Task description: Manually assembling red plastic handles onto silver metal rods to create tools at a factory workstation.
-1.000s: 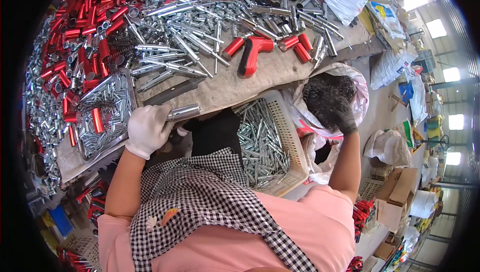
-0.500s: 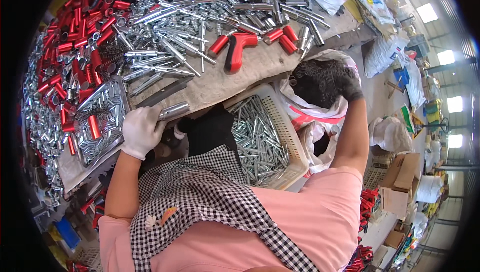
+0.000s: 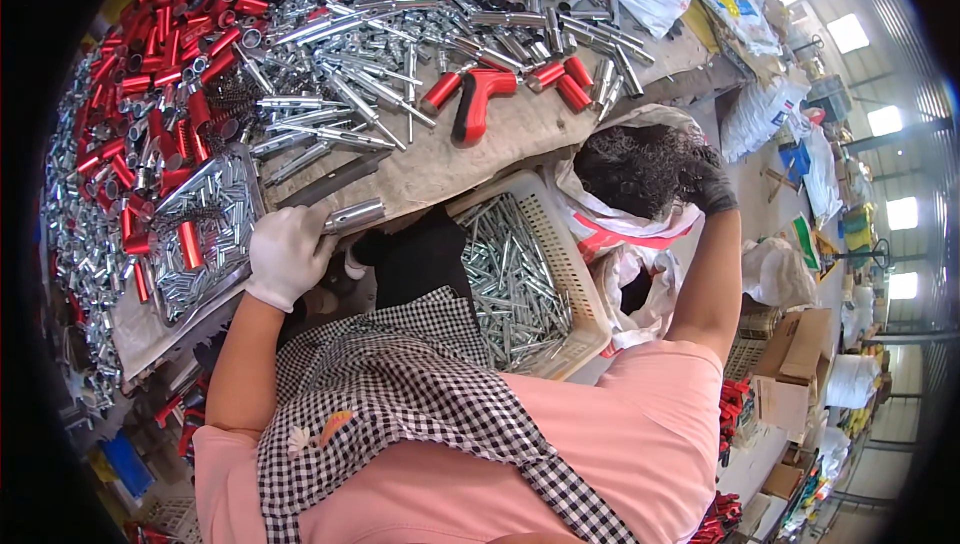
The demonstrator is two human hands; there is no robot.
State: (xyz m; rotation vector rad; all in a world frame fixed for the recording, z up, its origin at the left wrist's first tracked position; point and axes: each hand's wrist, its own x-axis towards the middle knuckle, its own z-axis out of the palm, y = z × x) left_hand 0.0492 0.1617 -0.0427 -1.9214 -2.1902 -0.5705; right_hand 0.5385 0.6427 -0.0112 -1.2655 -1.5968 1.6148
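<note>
My left hand (image 3: 288,254), in a white glove, is closed round a shiny silver metal tube (image 3: 355,216) at the front edge of the workbench. One end of the tube sticks out to the right. My right hand (image 3: 712,186), in a dark grey glove, reaches to the right side of an open white sack (image 3: 672,116). Dark, wiry coils that look like springs (image 3: 632,172) fill that sack. The right fingers blend into the dark coils, so their grip is hidden. A red and black pistol-shaped handle (image 3: 478,106) lies on the bench between the two hands.
Red tubes (image 3: 160,139), silver rods (image 3: 340,94) and small metal parts heap the bench. Before me stands a cream plastic crate (image 3: 560,264) of metal pins (image 3: 512,289). A second white sack (image 3: 640,294) sits beside it. Cardboard boxes (image 3: 790,369) stand at the right.
My right hand has shifted slightly right and down along the sack's side. My left hand still holds the tube in nearly the same place.
</note>
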